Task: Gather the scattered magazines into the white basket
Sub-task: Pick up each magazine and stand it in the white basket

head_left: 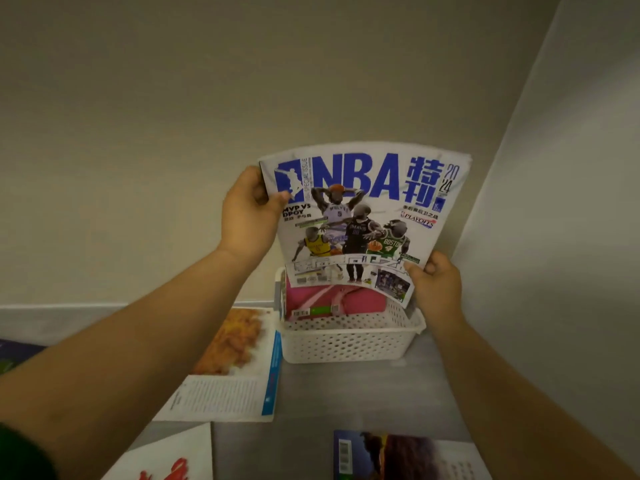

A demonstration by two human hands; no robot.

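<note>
I hold an NBA basketball magazine [360, 216] upright above the white perforated basket [349, 341], its lower edge at the basket's opening. My left hand [247, 216] grips its upper left edge, thumb on the cover. My right hand [438, 285] pinches its lower right corner. A pink magazine [332, 299] stands inside the basket behind the NBA one. Other magazines lie on the grey table: one with a food photo [235, 362] left of the basket, one with red marks [169, 459] at the front, a dark one [405, 455] at the front right.
The basket stands in the corner where two pale walls [554, 202] meet. A dark magazine [17, 351] lies at the far left edge. Grey table surface [346, 393] shows in front of the basket.
</note>
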